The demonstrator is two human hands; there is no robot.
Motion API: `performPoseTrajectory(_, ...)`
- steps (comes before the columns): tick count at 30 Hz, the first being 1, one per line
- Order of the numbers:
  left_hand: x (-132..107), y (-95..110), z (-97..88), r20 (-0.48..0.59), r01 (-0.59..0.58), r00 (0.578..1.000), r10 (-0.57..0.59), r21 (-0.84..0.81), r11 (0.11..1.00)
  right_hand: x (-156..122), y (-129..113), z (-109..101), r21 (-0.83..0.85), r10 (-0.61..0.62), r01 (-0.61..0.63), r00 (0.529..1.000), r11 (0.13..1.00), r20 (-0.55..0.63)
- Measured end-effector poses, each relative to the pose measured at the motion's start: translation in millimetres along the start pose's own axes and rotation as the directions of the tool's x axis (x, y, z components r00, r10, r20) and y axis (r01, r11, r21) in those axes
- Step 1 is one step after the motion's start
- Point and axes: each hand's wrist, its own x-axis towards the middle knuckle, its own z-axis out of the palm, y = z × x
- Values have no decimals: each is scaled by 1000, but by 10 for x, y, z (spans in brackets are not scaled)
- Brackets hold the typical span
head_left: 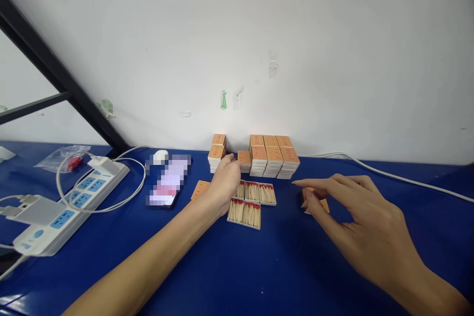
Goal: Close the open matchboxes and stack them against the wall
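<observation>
Counter [266, 276] meets wall [237, 34] at back edge; matchbox stacks [273, 155] line that edge. Match trays [252, 215] mid-counter, open blue room from there toward near side. Phone [176, 173], then power strip [74, 215], narrow room toward left side. Left hand [228, 180] over trays' left end, fingers near low box [243, 158]; fingertips hidden, can't tell if grip closed. Right hand [365, 222]: grip loose, thumb and index parted around near box [324, 206], right of trays; contact unclear.
</observation>
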Motion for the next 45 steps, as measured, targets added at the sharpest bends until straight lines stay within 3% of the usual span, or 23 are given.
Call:
performPoseTrajectory(3,23,17,28,8,-3,1000,3,7,1000,-15,43,47,-13,192,-192,980,981,-50)
performPoseTrajectory(7,-31,23,43,17,-34,999,33,54,998,-25,115,72,49,411,-410,912,911,-19)
performPoseTrajectory(14,-417,75,-99,92,-193,981,172,319,928,-62,124,57,35,408,-407,913,913,-23)
performPoseTrajectory(17,-603,75,-193,168,-324,946,277,503,801,-73,116,45,21,373,-372,928,928,-19)
performPoseTrajectory(20,-695,20,-241,309,-451,891,332,678,581,-75,118,36,2,345,-345,938,938,-16)
performPoseTrajectory(24,-626,-80,-204,434,-500,863,257,806,317,-91,126,37,1,293,-293,956,956,-5)
performPoseTrajectory(28,-476,-109,-135,454,-493,864,219,852,177,-124,106,42,-18,169,-169,986,985,-2)
performPoseTrajectory(35,-395,-60,-124,458,-492,861,220,859,141,-131,54,25,-49,55,-56,998,997,-19)
performPoseTrajectory(45,-471,-80,-212,422,-482,867,266,846,230,-131,49,0,-64,61,-62,998,996,-25)
